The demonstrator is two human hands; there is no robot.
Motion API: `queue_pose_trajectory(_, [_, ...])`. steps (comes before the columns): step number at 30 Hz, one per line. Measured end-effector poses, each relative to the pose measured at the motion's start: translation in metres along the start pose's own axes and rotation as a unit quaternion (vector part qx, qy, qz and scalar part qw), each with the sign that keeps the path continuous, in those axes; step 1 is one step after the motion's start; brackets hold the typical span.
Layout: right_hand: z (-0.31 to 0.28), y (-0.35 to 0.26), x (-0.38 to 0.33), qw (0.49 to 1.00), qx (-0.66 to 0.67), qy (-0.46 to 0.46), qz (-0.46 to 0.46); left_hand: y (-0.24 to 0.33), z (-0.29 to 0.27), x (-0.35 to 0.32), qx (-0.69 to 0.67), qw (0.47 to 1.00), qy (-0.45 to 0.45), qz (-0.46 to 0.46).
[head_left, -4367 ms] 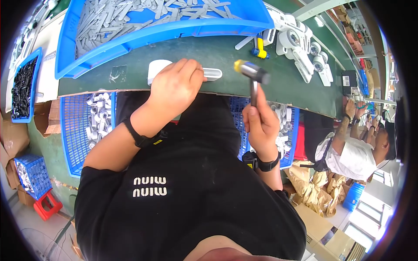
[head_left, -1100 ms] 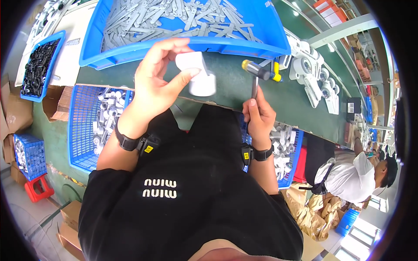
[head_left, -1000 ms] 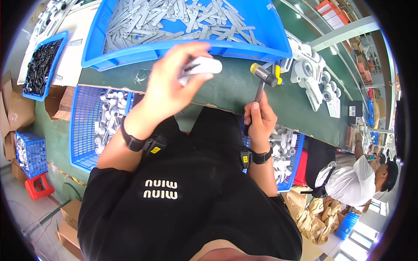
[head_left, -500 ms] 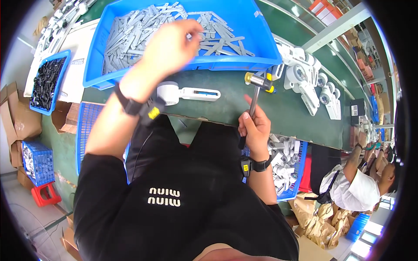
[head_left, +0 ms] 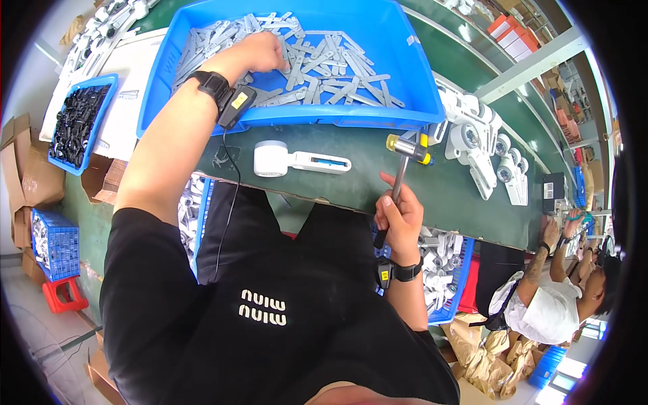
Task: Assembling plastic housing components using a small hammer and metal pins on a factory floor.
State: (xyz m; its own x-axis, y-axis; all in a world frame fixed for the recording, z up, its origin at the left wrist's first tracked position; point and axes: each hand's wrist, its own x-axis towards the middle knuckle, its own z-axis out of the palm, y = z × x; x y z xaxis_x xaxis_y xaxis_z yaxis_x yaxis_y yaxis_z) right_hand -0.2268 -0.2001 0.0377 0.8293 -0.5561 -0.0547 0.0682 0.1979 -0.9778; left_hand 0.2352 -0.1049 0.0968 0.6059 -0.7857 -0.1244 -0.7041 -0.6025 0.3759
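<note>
My left hand [head_left: 262, 52] reaches into a large blue bin [head_left: 283, 119], its fingers curled together and down among loose grey flat strips [head_left: 344, 62]. Whether a strip is between the fingertips is hidden. In my right hand [head_left: 402, 219], at the bench's front edge, is a hammer [head_left: 403, 146], held upright by its handle, with a metal head and a yellowish striking face. Between the hands, a white fitting [head_left: 271, 158] lies on the green bench. It has a round head and a flat arm whose slot shows something blue.
Several white fittings [head_left: 466, 137] are piled at the bench's right. A small blue tray [head_left: 86, 156] of black parts stands at left. Blue crates of white parts [head_left: 439, 270] sit below the bench. A co-worker [head_left: 540, 304] works farther right. A cable [head_left: 237, 175] hangs from my left wrist.
My left hand has gone from a blur above the bin down onto the grey strips. The right hand keeps hold of the hammer. The whole view has shifted slightly.
</note>
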Motion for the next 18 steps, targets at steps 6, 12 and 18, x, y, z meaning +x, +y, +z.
queue_pose_trajectory(6, [0.0,0.005,-0.003,0.999,-0.036,0.018,-0.03,0.014,0.0,-0.002,0.016,0.997,0.021,-0.079])
queue_pose_trajectory(12, [0.005,0.007,-0.005,0.998,-0.05,0.031,-0.035,0.015,0.001,-0.009,0.072,0.988,0.114,-0.077])
queue_pose_trajectory(18, [0.004,0.0,-0.001,0.997,-0.065,0.048,-0.001,0.037,-0.035,-0.064,-0.046,0.965,0.241,0.096])
